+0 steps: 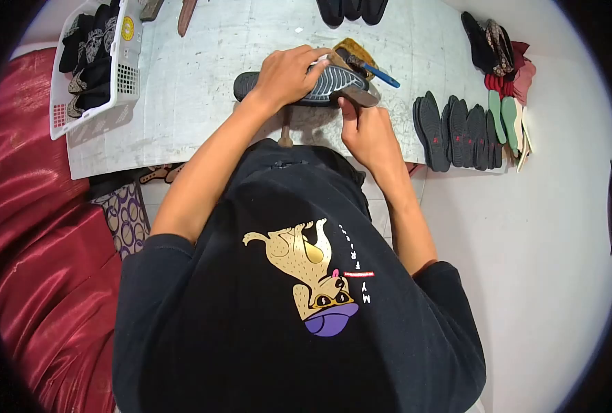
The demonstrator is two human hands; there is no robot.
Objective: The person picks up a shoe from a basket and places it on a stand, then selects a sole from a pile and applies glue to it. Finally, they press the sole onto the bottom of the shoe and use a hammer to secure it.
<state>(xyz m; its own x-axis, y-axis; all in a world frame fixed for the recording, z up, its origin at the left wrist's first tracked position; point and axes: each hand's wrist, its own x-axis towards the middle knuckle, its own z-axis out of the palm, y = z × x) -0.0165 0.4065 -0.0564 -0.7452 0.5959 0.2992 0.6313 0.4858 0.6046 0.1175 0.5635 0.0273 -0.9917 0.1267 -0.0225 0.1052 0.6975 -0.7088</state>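
Note:
A dark slipper with a grey-and-white ribbed sole lies across the table's near side. My left hand is closed over its middle from above, the fingers reaching along the ribbed part, with something small and whitish by the fingertips. At the slipper's right end my right hand is closed, thumb raised against the near edge. Its fingers grip a flat grey-brown piece that overlaps the sole; its kind I cannot tell. Just beyond lies a brush with a blue handle, beside a yellowish-brown block.
A wooden-handled tool pokes from under the slipper toward me. Several black soles and green ones line the table's right edge. A white basket of slippers stands left. Red cloth hangs below it.

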